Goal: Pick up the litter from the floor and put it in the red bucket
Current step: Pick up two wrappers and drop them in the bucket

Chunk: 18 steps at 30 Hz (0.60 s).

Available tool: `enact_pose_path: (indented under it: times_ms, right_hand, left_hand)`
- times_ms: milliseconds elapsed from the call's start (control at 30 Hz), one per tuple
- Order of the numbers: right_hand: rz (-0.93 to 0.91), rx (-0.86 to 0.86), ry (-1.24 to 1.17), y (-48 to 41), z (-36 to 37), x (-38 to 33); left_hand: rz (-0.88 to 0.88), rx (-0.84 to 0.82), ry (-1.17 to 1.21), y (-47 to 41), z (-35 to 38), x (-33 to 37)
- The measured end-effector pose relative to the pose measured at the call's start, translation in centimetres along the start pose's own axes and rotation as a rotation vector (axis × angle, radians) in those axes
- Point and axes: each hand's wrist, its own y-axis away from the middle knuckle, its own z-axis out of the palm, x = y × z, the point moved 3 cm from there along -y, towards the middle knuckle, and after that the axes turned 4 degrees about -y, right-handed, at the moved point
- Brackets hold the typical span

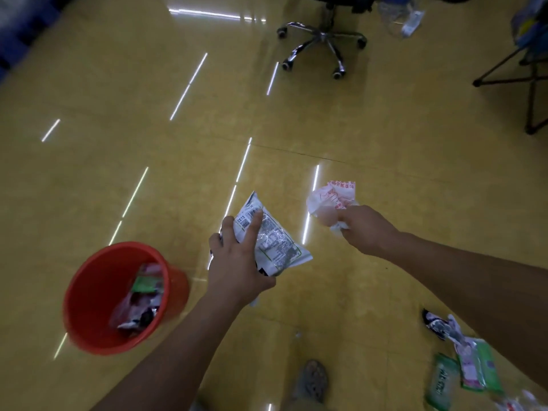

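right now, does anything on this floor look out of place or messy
Yes. Loose wrappers lie scattered on the floor at lower right, well away from the red bucket. The left hand grips a white packet, the right hand a crumpled wrapper, neither binned yet.

Both bare forearms reach forward right of the red bucket, the left hand gripping a white packet, the right hand, farther from it, pinching a crumpled wrapper.
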Motion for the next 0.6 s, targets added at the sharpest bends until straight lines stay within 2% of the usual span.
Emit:
enact_pose_path:
  times_ms: [600]
  right_hand:
    - [-0.282, -0.123, 0.137, -7.4, 12.5, -29.3]
  left_hand:
    - [-0.312, 0.037, 0.105, 11.6, -4.9, -28.2]
